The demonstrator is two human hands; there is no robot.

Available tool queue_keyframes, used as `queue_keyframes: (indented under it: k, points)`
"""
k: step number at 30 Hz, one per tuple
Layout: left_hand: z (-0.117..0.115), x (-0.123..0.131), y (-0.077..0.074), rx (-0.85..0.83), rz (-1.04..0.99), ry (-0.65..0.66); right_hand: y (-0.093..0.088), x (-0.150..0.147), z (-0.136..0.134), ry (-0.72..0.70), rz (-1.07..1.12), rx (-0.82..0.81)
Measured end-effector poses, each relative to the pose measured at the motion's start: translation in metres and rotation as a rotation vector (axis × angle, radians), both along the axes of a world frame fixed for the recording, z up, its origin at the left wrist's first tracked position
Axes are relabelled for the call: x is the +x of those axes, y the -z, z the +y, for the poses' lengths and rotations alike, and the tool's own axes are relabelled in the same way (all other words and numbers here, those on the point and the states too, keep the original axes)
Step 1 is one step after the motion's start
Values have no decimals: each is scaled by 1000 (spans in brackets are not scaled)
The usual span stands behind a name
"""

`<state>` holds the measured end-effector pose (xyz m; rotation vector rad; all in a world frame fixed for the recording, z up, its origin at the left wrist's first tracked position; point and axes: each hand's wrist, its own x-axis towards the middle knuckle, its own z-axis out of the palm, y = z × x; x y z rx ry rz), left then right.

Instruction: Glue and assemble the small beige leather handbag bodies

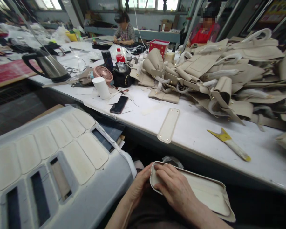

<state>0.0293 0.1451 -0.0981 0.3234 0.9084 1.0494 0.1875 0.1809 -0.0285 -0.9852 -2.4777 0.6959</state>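
A long beige bag panel with rounded corners and a raised rim lies tilted over my lap, below the table edge. My left hand is closed on its left end, the fingers partly hidden behind the rim. My right hand reaches over the same end, with bent fingertips pressing inside against the rim and the thumb lower down on the panel. On the table just beyond lies a flat beige strip with metal studs at its ends. Right of it is a yellow-and-white scraper-like tool.
A grey rack with several beige panels in its slots stands at left. A phone, white roll, pink fan and steel kettle sit on the table. Beige bags are heaped at right. Two people work beyond.
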Motion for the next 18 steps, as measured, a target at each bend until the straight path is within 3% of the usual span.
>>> queue_keyframes:
  k: [3,8,18]
  points:
    - [0,1,-11,-12,70,-30,3,0,-3,20,20,8]
    - [1,-2,-25,63,215,26,4,2,-5,27,58,42]
    - [2,-7,-32,173,619,188,10,7,-6,81,83,17]
